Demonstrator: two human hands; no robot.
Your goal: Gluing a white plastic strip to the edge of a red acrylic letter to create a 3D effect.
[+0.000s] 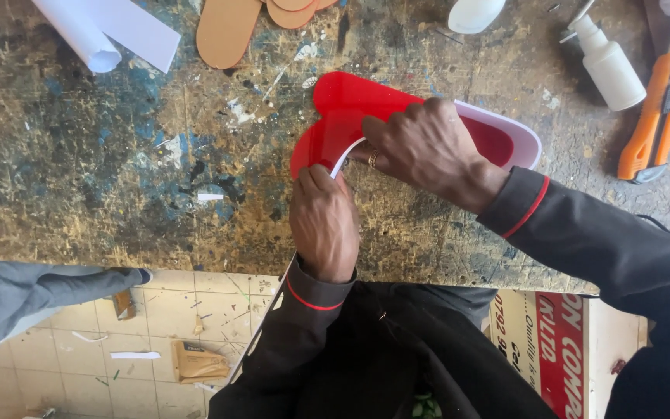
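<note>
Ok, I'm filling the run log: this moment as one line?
left hand: grips red sheet edge | right hand: presses sheet down | workbench: orange knife, white bottle

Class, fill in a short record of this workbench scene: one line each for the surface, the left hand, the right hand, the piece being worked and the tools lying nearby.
Surface: worn, paint-stained workbench
Left hand: grips the near edge of the glossy red sheet with a white underside
Right hand: pressed on top of the sheet, ring on one finger
Piece: curved upward, partly peeled
Nearby tools: white plastic bottle, orange utility knife, tan sole-shaped cutouts, rolled white paper
</note>
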